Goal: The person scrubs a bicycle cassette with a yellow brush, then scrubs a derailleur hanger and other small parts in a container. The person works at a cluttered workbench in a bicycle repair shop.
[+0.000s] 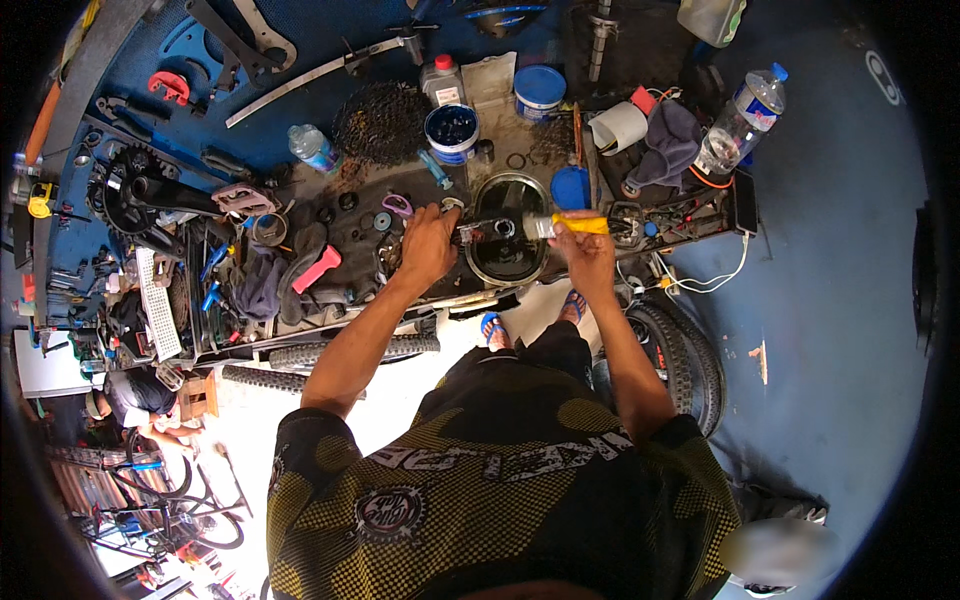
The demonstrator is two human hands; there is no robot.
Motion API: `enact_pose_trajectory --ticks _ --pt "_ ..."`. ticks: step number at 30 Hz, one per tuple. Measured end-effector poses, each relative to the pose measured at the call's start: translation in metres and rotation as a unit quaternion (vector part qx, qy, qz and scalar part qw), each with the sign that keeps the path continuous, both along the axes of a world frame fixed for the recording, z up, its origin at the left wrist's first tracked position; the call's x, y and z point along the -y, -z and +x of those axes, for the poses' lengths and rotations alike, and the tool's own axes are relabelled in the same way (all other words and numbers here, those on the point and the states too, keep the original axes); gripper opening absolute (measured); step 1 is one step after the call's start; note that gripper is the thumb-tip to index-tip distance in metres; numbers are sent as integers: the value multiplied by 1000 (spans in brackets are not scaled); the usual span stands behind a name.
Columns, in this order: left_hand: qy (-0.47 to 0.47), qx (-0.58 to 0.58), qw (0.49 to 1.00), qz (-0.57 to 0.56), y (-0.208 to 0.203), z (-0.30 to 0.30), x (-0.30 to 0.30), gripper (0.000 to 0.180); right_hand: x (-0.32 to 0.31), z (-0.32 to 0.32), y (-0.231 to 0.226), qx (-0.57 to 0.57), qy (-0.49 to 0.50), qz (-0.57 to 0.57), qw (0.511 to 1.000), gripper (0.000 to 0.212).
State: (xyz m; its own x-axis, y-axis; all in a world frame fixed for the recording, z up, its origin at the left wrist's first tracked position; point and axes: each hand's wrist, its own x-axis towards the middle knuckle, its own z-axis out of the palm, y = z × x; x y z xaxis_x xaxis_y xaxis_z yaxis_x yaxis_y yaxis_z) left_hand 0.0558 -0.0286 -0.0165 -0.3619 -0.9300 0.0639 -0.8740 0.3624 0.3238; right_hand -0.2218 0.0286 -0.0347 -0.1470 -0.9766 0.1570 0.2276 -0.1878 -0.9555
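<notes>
A round metal pan (pixel 484 277) of dark liquid sits on the workbench in front of me. My left hand (pixel 430 245) is at its left rim, closed on a dark metal part (pixel 476 228) that reaches over the pan and has a shiny round end. Its exact kind is not clear. On the right, my right hand (pixel 590 255) grips a paintbrush (pixel 580 226) by its yellow handle. The pale bristles point left at the part's round end; whether they touch it I cannot tell. A pair of scissors with purple handles (pixel 398 205) lies beside my left hand.
Behind the pan stand an open blue tub (pixel 452 130), a lidded blue tub (pixel 540 92) and a red-capped bottle (pixel 443 82). A crankset (pixel 140 190) and tools crowd the left. Bicycle tyres (pixel 680 360) stand below the bench; another person (pixel 140 400) bends at lower left.
</notes>
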Motion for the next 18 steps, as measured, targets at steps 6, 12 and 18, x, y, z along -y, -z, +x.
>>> enact_pose_trajectory --ticks 6,12,18 --pt "-61 -194 972 119 14 -11 3 62 11 20 -13 26 56 -21 998 22" --pt "-100 -295 907 283 12 -18 6 49 22 47 -26 73 72 -57 993 23" --pt "-133 -410 812 393 -9 -21 -8 44 46 40 -29 31 115 -79 990 21"
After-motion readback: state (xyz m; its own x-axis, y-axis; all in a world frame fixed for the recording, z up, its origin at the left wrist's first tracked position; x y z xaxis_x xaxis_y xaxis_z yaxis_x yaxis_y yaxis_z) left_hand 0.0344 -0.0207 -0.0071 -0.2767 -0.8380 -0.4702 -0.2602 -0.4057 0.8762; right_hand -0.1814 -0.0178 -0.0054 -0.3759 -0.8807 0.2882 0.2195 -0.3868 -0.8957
